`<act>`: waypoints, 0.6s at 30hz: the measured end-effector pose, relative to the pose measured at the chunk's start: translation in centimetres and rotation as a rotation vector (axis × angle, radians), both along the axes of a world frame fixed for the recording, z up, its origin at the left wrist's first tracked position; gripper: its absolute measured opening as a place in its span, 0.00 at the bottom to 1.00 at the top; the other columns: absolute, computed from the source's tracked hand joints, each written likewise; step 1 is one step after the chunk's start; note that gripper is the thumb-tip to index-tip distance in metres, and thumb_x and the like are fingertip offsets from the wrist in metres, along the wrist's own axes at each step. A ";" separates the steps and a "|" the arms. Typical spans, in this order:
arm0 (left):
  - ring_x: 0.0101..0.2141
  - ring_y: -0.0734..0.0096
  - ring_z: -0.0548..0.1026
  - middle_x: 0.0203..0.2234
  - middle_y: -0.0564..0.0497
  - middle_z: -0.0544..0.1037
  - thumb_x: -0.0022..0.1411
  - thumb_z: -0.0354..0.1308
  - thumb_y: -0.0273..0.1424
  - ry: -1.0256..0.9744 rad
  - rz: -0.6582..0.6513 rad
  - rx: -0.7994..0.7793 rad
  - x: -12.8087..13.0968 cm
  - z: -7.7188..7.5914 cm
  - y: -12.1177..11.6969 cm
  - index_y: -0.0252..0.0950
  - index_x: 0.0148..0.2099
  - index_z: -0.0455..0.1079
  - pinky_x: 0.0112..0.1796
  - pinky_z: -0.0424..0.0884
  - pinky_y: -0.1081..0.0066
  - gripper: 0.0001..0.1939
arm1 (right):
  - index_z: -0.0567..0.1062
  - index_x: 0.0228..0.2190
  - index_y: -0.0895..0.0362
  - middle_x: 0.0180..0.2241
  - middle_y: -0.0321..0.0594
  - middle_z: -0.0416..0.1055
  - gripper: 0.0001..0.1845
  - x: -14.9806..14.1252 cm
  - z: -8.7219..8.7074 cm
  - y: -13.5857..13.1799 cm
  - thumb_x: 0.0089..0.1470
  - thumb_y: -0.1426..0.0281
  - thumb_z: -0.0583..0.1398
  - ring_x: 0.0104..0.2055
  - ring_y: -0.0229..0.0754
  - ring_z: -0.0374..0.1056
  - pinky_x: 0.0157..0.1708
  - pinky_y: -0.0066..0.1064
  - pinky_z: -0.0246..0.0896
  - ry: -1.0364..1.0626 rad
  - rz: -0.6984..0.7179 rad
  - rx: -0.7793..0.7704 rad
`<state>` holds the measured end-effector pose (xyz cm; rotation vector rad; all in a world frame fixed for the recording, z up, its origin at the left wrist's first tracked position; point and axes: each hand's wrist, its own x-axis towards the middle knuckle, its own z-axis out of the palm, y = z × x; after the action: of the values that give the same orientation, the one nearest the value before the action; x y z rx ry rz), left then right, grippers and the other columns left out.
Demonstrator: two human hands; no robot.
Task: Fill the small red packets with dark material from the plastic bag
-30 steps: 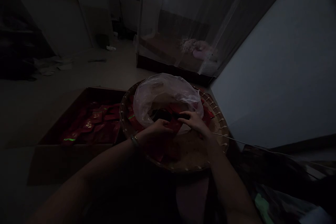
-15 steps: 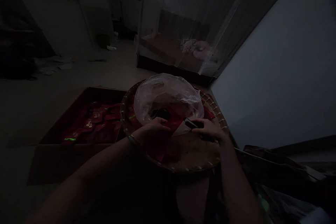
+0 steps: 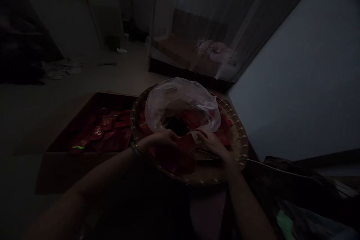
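The scene is very dark. My left hand (image 3: 164, 137) grips the left side of a red paper packet (image 3: 187, 144) with its fingers closed. At the packet's pale flap (image 3: 196, 137), my right hand (image 3: 209, 141) has its fingers bent and pressed on the paper. Just beyond both hands a clear plastic bag (image 3: 154, 107) stands with its mouth wide, dark contents (image 3: 176, 124) inside it. All this rests in a round woven bamboo tray (image 3: 242, 140). More red packets (image 3: 225, 129) lie around the bag. Beneath my right wrist is a dark flat object (image 3: 208, 154).
A cardboard box (image 3: 70, 161) full of red packets (image 3: 98, 131) stands left of the tray. A white cable (image 3: 270, 165) runs off to the right. Behind are a netted bed (image 3: 182, 52) and, on the right, a pale wall (image 3: 303, 75).
The small dark block that was in my right hand no longer shows there. That hand has moved slightly left onto the packet's pale flap. My left hand stays on the packet.
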<state>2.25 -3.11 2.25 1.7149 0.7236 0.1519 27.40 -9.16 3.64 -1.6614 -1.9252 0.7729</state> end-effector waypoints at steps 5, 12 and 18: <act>0.26 0.74 0.70 0.27 0.54 0.77 0.47 0.63 0.35 0.027 -0.022 -0.026 -0.3 0.1 -0.2 0.33 0.43 0.77 0.27 0.63 0.79 0.19 | 0.71 0.23 0.56 0.23 0.38 0.70 0.19 -5.0 -2.6 0.8 0.59 0.60 0.50 0.27 0.39 0.64 0.30 0.29 0.56 -0.090 -0.027 0.221; 0.24 0.76 0.68 0.24 0.55 0.75 0.44 0.66 0.36 0.123 -0.125 0.067 -1.6 0.5 0.4 0.32 0.36 0.77 0.24 0.60 0.79 0.16 | 0.69 0.17 0.57 0.14 0.34 0.62 0.32 -3.0 -3.2 3.3 0.58 0.48 0.45 0.18 0.36 0.59 0.21 0.27 0.50 0.111 -0.119 0.038; 0.21 0.77 0.64 0.18 0.55 0.72 0.49 0.64 0.38 0.134 -0.199 0.090 -2.2 0.5 0.9 0.33 0.28 0.76 0.23 0.58 0.77 0.12 | 0.76 0.33 0.60 0.34 0.47 0.76 0.16 1.0 -3.1 9.5 0.59 0.65 0.52 0.36 0.43 0.71 0.36 0.29 0.59 -0.332 -0.281 0.150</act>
<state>0.00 -2.22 2.74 1.8857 0.6473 -0.0699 28.40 0.37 0.56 -2.0031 -1.8449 0.2499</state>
